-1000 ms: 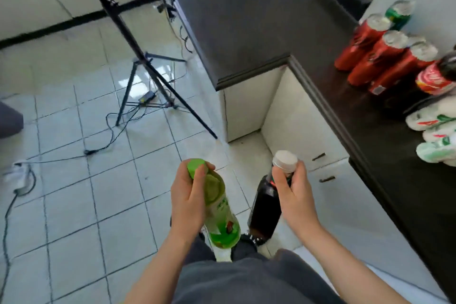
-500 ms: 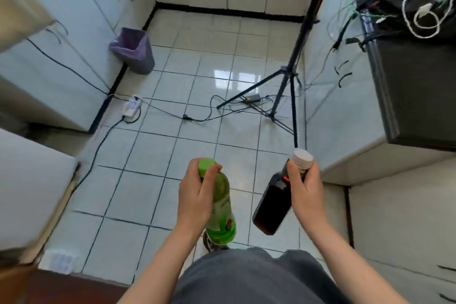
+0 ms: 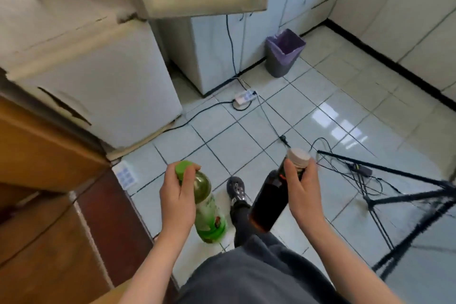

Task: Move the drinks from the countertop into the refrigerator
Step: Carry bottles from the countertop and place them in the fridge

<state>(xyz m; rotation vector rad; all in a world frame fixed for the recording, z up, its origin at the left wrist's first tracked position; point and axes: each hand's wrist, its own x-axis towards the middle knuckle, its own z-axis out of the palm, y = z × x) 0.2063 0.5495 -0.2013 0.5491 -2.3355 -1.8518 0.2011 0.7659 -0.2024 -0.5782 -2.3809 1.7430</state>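
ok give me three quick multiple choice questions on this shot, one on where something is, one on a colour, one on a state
1. Where is the bin?
A) on the floor by the white cabinets
B) on a shelf
C) on a chair

2. What colour is the cap of the dark bottle?
A) green
B) white
C) red

3. What is the left hand doing?
A) hanging empty
B) pushing a door
C) gripping the green bottle

Answers:
1 A, it stands on the floor next to the cabinets.
2 B, the white cap shows above the right hand.
3 C, its fingers wrap round the bottle just below the cap.
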